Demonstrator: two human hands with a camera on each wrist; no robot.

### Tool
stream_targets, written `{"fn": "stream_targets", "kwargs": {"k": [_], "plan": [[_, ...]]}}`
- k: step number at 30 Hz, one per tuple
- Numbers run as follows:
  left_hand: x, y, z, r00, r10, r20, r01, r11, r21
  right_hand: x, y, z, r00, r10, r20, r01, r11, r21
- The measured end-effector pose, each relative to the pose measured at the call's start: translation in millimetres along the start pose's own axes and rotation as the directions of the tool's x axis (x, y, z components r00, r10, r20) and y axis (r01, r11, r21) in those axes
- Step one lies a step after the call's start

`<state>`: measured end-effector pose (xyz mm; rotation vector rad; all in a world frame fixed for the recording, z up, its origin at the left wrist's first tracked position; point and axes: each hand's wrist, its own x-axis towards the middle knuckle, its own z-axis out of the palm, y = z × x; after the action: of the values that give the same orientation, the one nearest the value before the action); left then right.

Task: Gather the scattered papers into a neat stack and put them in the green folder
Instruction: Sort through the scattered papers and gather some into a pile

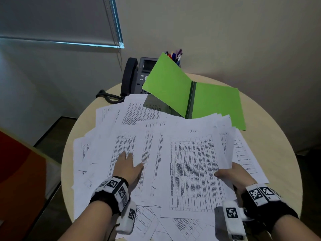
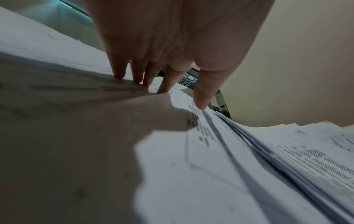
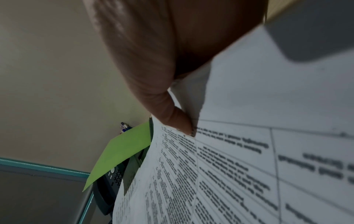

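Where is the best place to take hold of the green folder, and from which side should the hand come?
Probably the raised left cover of the green folder, pinched at its free upper edge from the left. That cover stands tilted up off the table, leaning over the phone, so fingers can get behind it. The right cover lies flat with papers over its near edge, harder to get under.

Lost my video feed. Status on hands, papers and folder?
Left hand flat on scattered white printed papers. Right hand pinching one sheet's edge. Green card folder open, empty; papers overlap its near edge.
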<state>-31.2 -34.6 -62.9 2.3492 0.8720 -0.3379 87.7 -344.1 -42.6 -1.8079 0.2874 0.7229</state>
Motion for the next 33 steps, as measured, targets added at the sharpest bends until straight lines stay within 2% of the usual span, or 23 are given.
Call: {"fn": "stream_targets", "kwargs": {"k": [2,4,6,8,10,11,13,15,17,19,22,24,28,33], "plan": [[0,3,1,0.998,0.035,0.046,-0.035,0.999,0.016,0,0,3,1.0,-0.009,0.012,0.009,1.0,0.002],[-1,8,2,0.998,0.057,0.038,-0.056,0.998,-0.035,3,1,6,0.999,-0.03,0.011,0.031,0.998,-0.046],[-4,15,0,0.998,0.064,0.006,-0.062,0.979,-0.192,9,9,5,0.998,-0.055,0.016,0.056,0.997,-0.046],[-5,19,1,1.0,0.012,0.016,-0.003,0.88,-0.475,13,14,4,0.998,-0.06,0.024,0.062,0.996,-0.062],[-8,22,2,0.994,-0.031,0.109,0.1,0.686,-0.721,4,10,6,0.999,-0.046,0.005,0.046,0.996,-0.07],[-6,21,5,0.991,-0.027,0.131,0.119,0.622,-0.774,2,9,7,0.999,-0.053,-0.013,0.052,0.995,-0.08],[-11,24,7,0.985,-0.009,0.174,0.145,0.593,-0.792,1,9,12,0.996,-0.08,-0.043,0.075,0.992,-0.102],[-14,26,12,0.98,0.012,0.199,0.149,0.62,-0.771,0,10,17,0.996,-0.088,-0.017,0.085,0.985,-0.149],[-19,29,16,0.965,-0.002,0.261,0.198,0.656,-0.728,1,12,22,0.997,-0.069,0.04,0.077,0.97,-0.231],[-19,29,22,0.949,-0.027,0.315,0.255,0.656,-0.71,1,11,24,0.995,-0.047,0.09,0.076,0.936,-0.344],[-21,28,25,0.949,-0.061,0.311,0.267,0.682,-0.681,1,6,23,0.99,-0.007,0.142,0.065,0.913,-0.403],[-21,23,23,0.96,-0.108,0.258,0.254,0.719,-0.647,-2,4,22,0.991,-0.035,0.127,0.078,0.935,-0.345],[-18,6,14,0.968,-0.168,0.187,0.25,0.699,-0.67,-3,9,23,0.992,-0.127,0.02,0.128,0.962,-0.241],[-16,-9,6,0.971,-0.205,0.12,0.229,0.672,-0.705,-11,15,32,0.986,-0.069,0.154,0.099,0.974,-0.203]]}}
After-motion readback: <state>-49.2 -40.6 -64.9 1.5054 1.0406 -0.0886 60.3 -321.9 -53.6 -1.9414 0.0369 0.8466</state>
